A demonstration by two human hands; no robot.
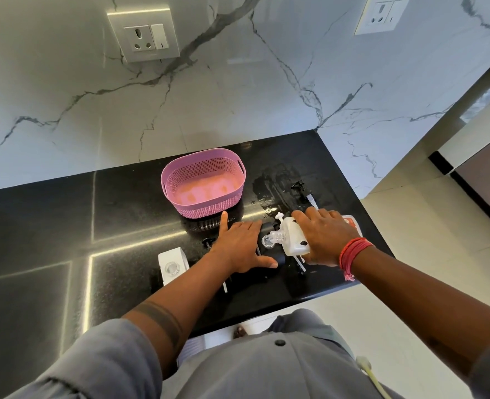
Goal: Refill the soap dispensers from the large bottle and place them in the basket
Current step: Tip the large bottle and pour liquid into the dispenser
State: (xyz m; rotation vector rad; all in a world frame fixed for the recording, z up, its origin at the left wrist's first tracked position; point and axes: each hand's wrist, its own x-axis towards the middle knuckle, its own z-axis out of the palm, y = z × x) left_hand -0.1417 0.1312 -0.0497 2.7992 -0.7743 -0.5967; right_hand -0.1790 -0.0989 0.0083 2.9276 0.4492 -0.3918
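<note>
A pink basket [203,185] stands empty at the back of the black counter [117,214]. My right hand [324,234] grips the large translucent white bottle [292,237], tipped on its side with its open neck over a black soap dispenser [269,253]. My left hand [238,246] holds that black dispenser, thumb on its near side and index finger pointing at the basket. A white dispenser [172,264] with an open top stands to the left of my left forearm.
Loose pump heads lie on the counter: a black one [299,187] behind the bottle, a white one [278,217] by the bottle, another black one [207,243] left of my hand. A wet patch [266,185] lies right of the basket. The counter's right edge is close.
</note>
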